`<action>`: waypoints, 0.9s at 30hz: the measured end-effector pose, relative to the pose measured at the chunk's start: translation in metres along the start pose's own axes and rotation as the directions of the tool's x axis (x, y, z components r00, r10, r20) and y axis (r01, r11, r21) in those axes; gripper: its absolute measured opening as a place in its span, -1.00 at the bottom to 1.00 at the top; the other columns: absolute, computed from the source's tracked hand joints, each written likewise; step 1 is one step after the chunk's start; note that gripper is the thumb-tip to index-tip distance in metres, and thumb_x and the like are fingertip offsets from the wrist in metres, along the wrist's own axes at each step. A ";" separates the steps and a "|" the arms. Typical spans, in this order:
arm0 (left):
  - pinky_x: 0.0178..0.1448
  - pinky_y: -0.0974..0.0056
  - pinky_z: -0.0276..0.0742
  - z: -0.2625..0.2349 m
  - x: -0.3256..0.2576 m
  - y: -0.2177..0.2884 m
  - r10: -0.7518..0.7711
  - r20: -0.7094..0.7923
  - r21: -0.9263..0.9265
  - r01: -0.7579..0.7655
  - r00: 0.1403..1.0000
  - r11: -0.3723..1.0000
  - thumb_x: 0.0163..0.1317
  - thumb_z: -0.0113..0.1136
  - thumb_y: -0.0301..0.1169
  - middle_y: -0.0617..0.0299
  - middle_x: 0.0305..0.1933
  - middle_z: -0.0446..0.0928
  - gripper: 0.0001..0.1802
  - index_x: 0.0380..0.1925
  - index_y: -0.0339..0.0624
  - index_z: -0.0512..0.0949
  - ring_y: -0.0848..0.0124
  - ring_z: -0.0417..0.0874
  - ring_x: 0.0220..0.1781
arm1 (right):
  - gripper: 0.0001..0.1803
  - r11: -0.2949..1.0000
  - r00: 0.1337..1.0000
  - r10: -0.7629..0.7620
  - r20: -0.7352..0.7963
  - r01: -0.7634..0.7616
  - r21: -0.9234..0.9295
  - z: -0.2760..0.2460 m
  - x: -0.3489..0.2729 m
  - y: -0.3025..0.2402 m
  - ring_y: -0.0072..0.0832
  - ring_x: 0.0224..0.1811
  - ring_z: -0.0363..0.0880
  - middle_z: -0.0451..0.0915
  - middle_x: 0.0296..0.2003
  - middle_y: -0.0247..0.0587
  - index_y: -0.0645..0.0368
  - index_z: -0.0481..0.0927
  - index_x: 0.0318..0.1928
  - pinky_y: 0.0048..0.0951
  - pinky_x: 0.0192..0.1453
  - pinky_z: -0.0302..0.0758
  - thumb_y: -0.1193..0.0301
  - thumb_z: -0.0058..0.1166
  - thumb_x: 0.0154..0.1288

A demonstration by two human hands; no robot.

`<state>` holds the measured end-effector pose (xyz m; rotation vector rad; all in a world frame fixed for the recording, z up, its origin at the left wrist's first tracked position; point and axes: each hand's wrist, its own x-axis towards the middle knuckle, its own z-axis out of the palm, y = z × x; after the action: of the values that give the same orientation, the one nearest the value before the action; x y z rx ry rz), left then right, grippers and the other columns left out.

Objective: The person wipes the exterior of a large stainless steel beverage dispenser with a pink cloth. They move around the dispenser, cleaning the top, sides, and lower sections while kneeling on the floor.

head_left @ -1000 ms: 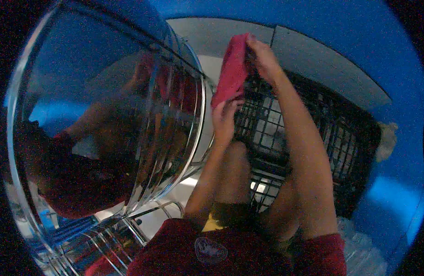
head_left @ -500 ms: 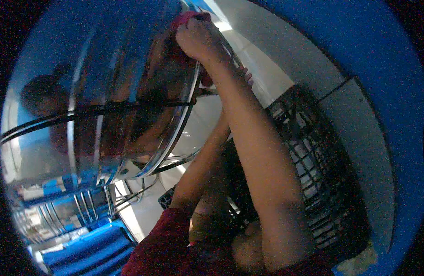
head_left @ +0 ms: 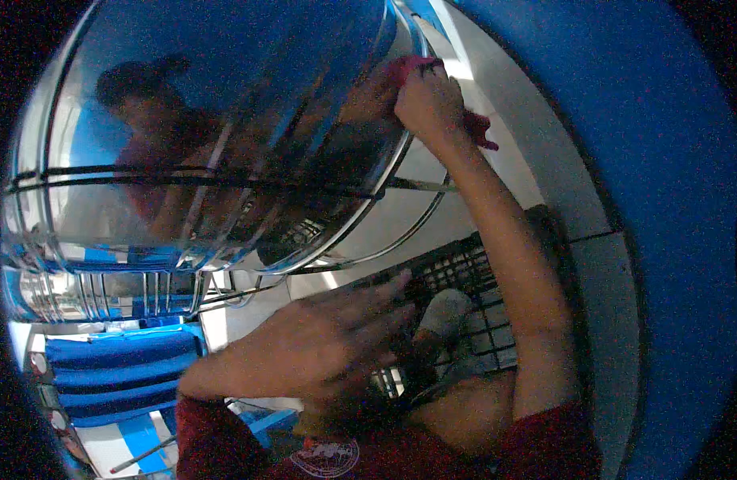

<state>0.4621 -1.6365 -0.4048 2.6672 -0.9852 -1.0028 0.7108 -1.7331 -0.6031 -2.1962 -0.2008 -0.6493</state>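
Note:
My right hand (head_left: 430, 104) is closed on a crumpled red cloth (head_left: 479, 130), part of which hangs below the fist. It presses the cloth against the edge of a large, shiny, curved-looking panel (head_left: 248, 48), whose face mirrors a person and an arm. Thin metal bars (head_left: 288, 182) cross that panel. Lower down, close in front of my chest, my left hand (head_left: 328, 340) is held in the air with its fingers stretched out. Nothing shows in it, and it is slightly smeared by motion.
A black plastic lattice crate (head_left: 488, 324) stands below my right forearm. Pale floor (head_left: 504, 172) runs behind it, towards a grey band and a blue surface (head_left: 664, 200) on the right. At lower left is a blue striped item (head_left: 124, 372) near metal rods (head_left: 148, 292).
My left hand has come back from beside the panel's edge towards my chest, its fingers spread. The view has shifted, and my right hand still grips the cloth at the edge.

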 end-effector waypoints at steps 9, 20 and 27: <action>0.38 0.12 0.34 0.066 0.075 -0.077 -0.297 -0.576 -0.507 -0.048 0.762 0.860 0.36 0.07 -0.42 -0.11 0.22 0.50 -0.61 0.16 -0.29 0.47 0.00 0.47 0.31 | -0.55 0.935 0.867 -0.326 0.376 0.354 -0.006 -0.059 -0.095 -0.002 -0.01 0.11 0.47 0.52 -0.02 0.07 0.30 0.51 -0.03 -0.04 0.19 0.42 0.54 0.18 -0.02; 0.11 0.05 0.54 0.039 0.180 -0.114 -0.158 -0.749 -0.171 0.044 0.644 0.984 0.29 0.17 -0.34 -0.13 0.03 0.51 -0.50 0.18 -0.30 0.36 -0.02 0.59 0.07 | -0.49 0.928 0.933 -0.358 0.040 0.351 0.124 -0.088 -0.037 0.039 -0.04 0.20 0.44 0.52 0.07 -0.01 0.21 0.51 0.06 -0.03 0.34 0.33 0.46 0.18 0.01; -0.08 0.13 0.58 0.069 0.173 -0.093 -0.035 -0.474 -0.291 -0.119 0.880 0.949 0.23 0.15 -0.49 0.06 -0.20 0.65 -0.80 -0.14 -0.19 0.59 0.09 0.70 -0.18 | -0.65 0.931 0.929 -0.355 0.102 0.341 0.131 -0.124 -0.045 0.037 -0.05 0.13 0.49 0.56 -0.03 0.00 0.24 0.57 -0.06 -0.08 0.32 0.34 0.51 0.12 0.08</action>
<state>0.5670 -1.6636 -0.5825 2.4276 -0.7041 -0.4068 0.6375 -1.8481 -0.5853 -2.1113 -0.6896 -0.6750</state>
